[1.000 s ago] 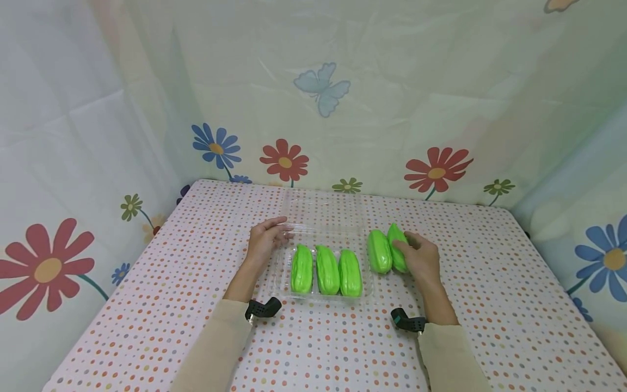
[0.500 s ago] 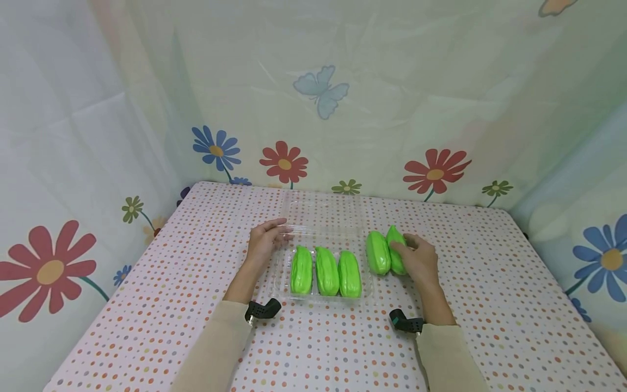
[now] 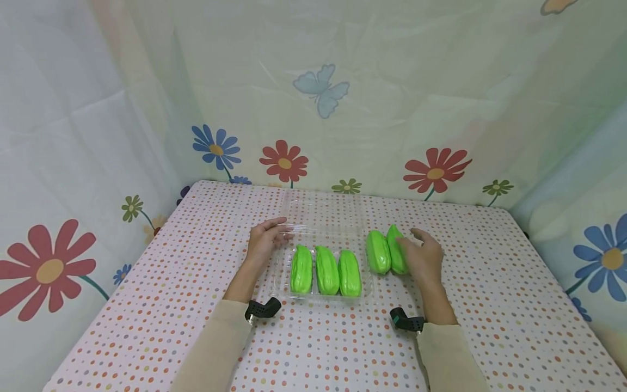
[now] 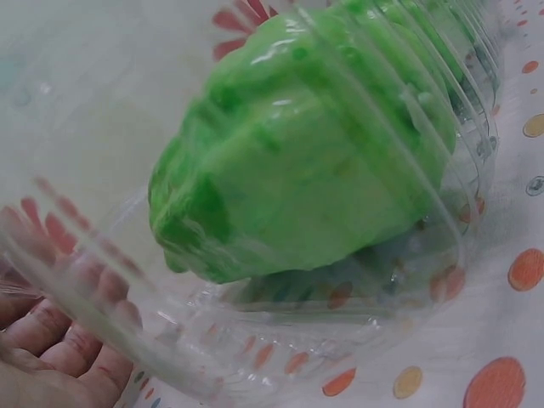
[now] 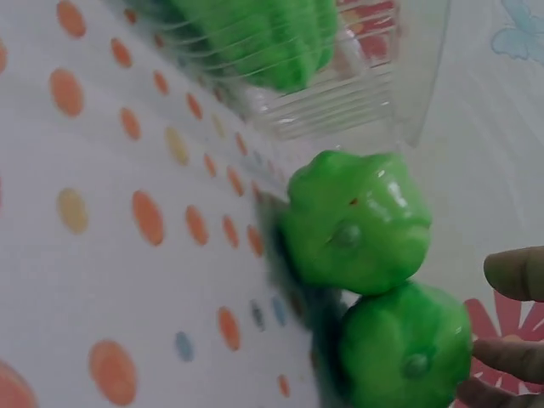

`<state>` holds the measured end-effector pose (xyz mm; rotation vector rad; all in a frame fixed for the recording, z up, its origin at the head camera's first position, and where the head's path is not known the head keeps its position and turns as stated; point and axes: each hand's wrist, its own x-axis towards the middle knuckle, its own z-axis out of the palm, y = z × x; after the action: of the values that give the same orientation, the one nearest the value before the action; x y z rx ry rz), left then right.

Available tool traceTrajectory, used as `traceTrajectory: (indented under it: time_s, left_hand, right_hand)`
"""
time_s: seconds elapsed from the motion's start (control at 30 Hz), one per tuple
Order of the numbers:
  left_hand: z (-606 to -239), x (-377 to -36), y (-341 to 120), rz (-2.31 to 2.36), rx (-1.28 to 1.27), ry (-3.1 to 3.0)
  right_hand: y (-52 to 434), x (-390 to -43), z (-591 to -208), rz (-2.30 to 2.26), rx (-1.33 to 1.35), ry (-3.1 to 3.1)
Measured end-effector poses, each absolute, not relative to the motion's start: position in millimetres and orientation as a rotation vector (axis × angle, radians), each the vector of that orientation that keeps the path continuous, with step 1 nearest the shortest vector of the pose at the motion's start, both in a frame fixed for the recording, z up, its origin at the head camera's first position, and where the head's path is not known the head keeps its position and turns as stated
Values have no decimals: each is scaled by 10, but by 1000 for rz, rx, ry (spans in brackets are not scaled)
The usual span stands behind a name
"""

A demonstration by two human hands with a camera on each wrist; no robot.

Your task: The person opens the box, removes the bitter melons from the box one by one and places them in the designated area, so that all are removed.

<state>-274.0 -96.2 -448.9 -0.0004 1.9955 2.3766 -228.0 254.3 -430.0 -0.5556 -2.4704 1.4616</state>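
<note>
Right hand (image 3: 424,257): fingers loosely spread, holding nothing, against the outer of two loose green gourds (image 3: 398,250); contact seemingly light. Left hand (image 3: 263,239): relaxed, steadying the clear tray (image 3: 282,269)'s far corner. Grasp the gourd mid-body, lift without nudging its neighbour (image 3: 378,252).

We've got two glossy green ridged gourds (image 3: 385,251) lying side by side, touching, on the dotted cloth just right of the clear plastic tray (image 3: 286,260), which holds three more green gourds (image 3: 325,270) in a row, lid open behind.
</note>
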Motion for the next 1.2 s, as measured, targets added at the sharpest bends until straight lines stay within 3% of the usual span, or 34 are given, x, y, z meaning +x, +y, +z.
traceTrajectory:
  time_s: [0.8,1.2]
  left_hand:
    - [-4480,-2754,-979,2363,11,1984]
    - [-4476,-2747,-974,2354,2,2018]
  right_hand:
    - [2053,-2097,-3816,1433,-152,-2503]
    - [1816,-2042,-3839,1385,46,-2624]
